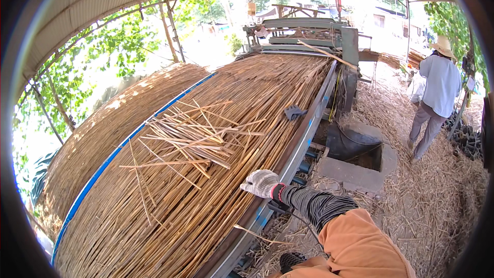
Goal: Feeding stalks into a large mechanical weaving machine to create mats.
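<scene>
My right hand (260, 182), in a white knit glove with a red cuff, rests on the near edge of a wide sloping bed of reeds (216, 139). Its fingers are curled into a fist and hold nothing that I can see. A striped sleeve and an orange sleeve cover that arm. A loose pile of crossed reed stalks (193, 139) lies on the bed, up-left of the hand. A dark glove (294, 112) lies further up the bed near its metal edge rail (288, 167). My left hand is out of view.
A second reed bed (110, 128) runs alongside on the left beyond a blue strip. A grey-green weaving machine (309, 33) stands at the far end. A person in a straw hat (437, 92) stands at right on straw-covered ground. A concrete pit (360, 154) lies beside the rail.
</scene>
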`<state>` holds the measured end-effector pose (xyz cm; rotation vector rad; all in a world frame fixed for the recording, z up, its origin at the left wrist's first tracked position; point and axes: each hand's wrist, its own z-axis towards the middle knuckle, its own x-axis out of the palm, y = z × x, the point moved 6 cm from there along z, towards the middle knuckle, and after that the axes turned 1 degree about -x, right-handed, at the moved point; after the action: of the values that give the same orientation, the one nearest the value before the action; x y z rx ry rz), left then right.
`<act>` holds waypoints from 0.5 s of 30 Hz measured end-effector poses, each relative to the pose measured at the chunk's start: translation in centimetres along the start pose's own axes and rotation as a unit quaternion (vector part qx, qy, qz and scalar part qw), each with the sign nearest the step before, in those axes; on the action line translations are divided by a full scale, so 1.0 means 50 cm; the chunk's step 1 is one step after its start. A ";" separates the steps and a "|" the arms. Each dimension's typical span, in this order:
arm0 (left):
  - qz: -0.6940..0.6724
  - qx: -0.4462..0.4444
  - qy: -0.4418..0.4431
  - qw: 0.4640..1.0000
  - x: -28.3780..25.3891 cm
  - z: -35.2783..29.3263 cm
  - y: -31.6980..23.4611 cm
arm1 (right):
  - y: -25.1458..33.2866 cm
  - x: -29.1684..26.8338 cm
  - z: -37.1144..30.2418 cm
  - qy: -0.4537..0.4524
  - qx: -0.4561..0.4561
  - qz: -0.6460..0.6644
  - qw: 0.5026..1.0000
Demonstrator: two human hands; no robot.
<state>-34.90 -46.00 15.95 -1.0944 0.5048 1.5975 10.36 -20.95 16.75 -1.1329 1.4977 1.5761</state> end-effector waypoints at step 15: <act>-0.017 0.009 0.008 1.000 0.006 0.000 0.008 | -0.003 0.007 0.005 -0.048 -0.023 -0.017 0.998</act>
<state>-35.27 -46.00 15.60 -1.0976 0.5077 1.5540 10.34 -20.71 16.35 -1.0864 1.3797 1.6251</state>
